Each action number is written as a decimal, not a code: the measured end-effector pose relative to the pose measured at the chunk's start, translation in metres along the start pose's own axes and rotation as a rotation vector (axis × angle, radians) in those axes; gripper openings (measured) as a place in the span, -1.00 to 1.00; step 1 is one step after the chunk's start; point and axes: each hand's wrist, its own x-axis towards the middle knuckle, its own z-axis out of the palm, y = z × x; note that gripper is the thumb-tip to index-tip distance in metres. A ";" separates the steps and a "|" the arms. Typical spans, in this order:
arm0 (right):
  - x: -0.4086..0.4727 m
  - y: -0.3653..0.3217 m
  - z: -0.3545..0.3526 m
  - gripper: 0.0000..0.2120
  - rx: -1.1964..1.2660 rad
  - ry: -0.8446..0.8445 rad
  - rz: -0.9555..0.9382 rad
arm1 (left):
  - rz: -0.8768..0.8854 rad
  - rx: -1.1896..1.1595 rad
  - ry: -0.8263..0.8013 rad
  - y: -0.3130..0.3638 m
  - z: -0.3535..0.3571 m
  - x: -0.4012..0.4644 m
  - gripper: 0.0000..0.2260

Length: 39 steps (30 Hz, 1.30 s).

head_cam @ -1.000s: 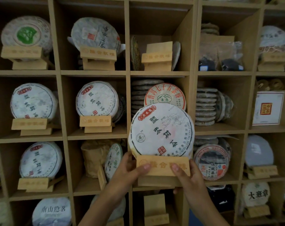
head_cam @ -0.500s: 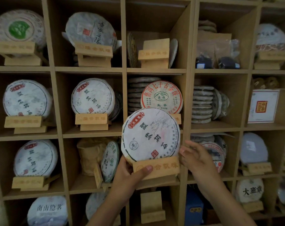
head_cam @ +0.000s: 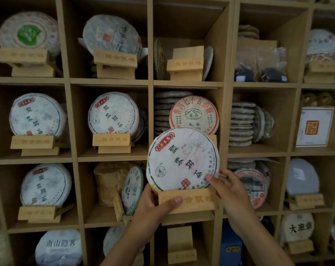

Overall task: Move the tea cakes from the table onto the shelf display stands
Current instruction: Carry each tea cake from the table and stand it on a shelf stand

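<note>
Nearest the camera, two bare forearms were raised toward a wall of wooden cubby shelves [head_cam: 113, 81]. The left hand [head_cam: 153, 206] was curled round a wooden display stand [head_cam: 189, 200], its thumb pressed across the stand's engraved front board. A round, white-paper-wrapped tea cake [head_cam: 182, 160] was seated upright in that stand, its printed face turned outward. The right hand [head_cam: 228, 189] was laid against the cake's lower right edge, with the thumb on the wrapper's face and the fingers bent round the rim. Stand and cake were held in front of the third-row middle compartment, just above its shelf board [head_cam: 187, 217]; whether the stand's base was touching that board could not be told.

Behind the held cake, in the compartment above, a red-lettered tea cake [head_cam: 194, 114] was propped beside a flat stack of unwrapped cakes [head_cam: 163, 112]. To the left, matching white cakes were stood on identical stands in several cubbies, and a brown paper bundle [head_cam: 109, 181] was wedged next to a green-printed cake [head_cam: 132, 189]. Further right, another stack of cakes [head_cam: 241, 123], clear bags of dark goods [head_cam: 258, 70] and a white box with a red seal [head_cam: 314, 127] were shelved. An unoccupied stand [head_cam: 185, 64] was set in the top middle cubby. The room was dimly lit.
</note>
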 end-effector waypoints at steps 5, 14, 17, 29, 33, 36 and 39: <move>-0.004 -0.004 0.005 -0.32 0.069 0.000 -0.050 | 0.012 0.030 -0.019 0.002 -0.005 0.002 -0.27; -0.006 -0.007 0.000 -0.50 0.033 -0.070 -0.041 | 0.007 0.015 -0.033 -0.003 -0.004 -0.001 -0.30; 0.000 -0.005 -0.006 -0.55 -0.009 -0.126 0.003 | 0.010 0.009 -0.039 -0.008 -0.004 -0.001 -0.30; -0.001 0.048 -0.031 -0.48 -0.286 -0.263 0.161 | -0.077 -0.047 0.000 -0.056 -0.015 0.023 -0.27; 0.008 0.083 -0.019 -0.47 -0.198 -0.259 0.253 | -0.148 -0.027 -0.031 -0.083 -0.016 0.030 -0.23; 0.020 0.113 -0.020 -0.55 -0.102 -0.191 0.305 | -0.199 -0.019 -0.058 -0.103 -0.019 0.039 -0.23; 0.033 0.137 -0.022 -0.44 -0.043 -0.155 0.350 | -0.256 -0.019 -0.085 -0.122 -0.024 0.052 -0.23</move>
